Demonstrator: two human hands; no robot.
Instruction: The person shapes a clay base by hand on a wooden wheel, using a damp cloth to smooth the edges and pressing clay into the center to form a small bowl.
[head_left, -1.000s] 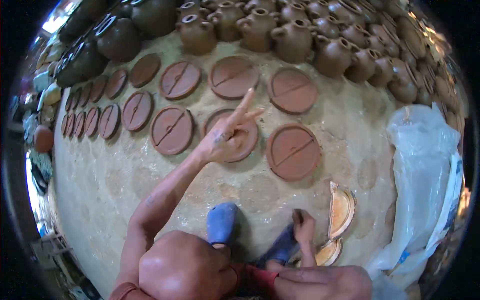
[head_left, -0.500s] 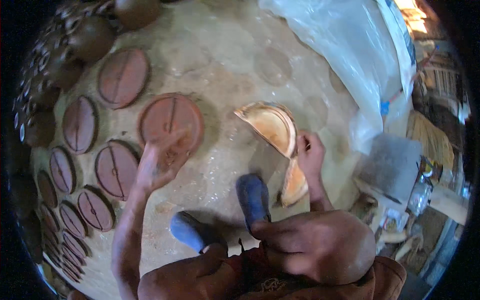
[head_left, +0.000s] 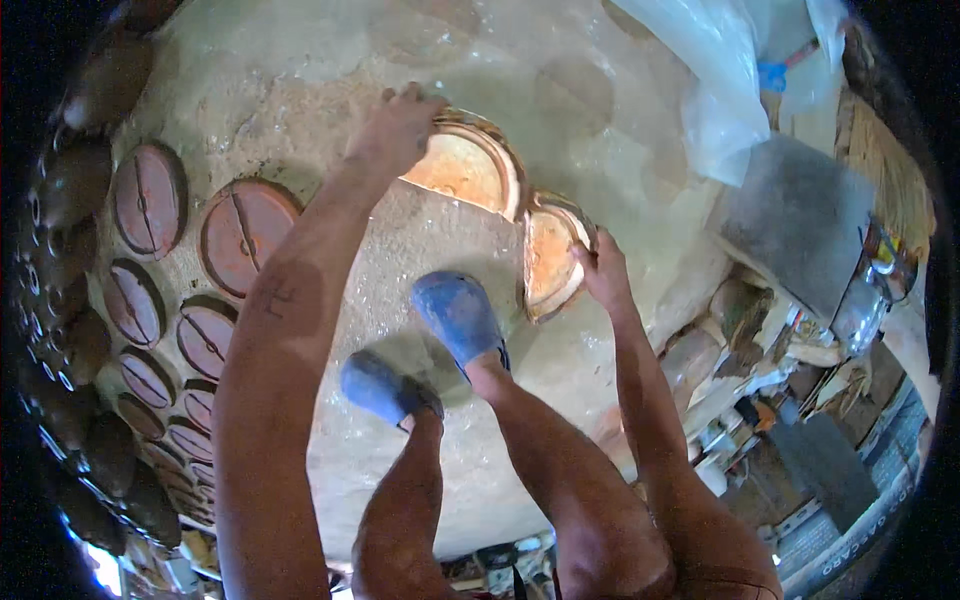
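Observation:
Two pale half-round moulds with raised rims stand in front of my feet, touching or nearly touching at one corner. My left hand (head_left: 400, 130) grips the far left corner of the larger-looking half-round mould (head_left: 462, 165); its fingertips are partly hidden behind the rim. The other half-round mould (head_left: 552, 255) is in my right hand (head_left: 606, 270), the thumb on its inner face and the fingers around the outer rim. Left of my left forearm lies a reddish clay disc (head_left: 225, 235), with a dark line across its middle and a small centre knob.
More clay discs (head_left: 150, 200) lie in rows at the left, beside stacked dark round pots (head_left: 75, 180). My blue clogs (head_left: 460, 315) stand on the floor. Clear plastic sheeting (head_left: 715, 90) hangs at the far right, above a grey board (head_left: 795, 225) and clutter.
My left hand has left the clay disc and taken hold of the far mould. My right hand has shifted onto the nearer mould's outer rim. The whole view has turned and shifted.

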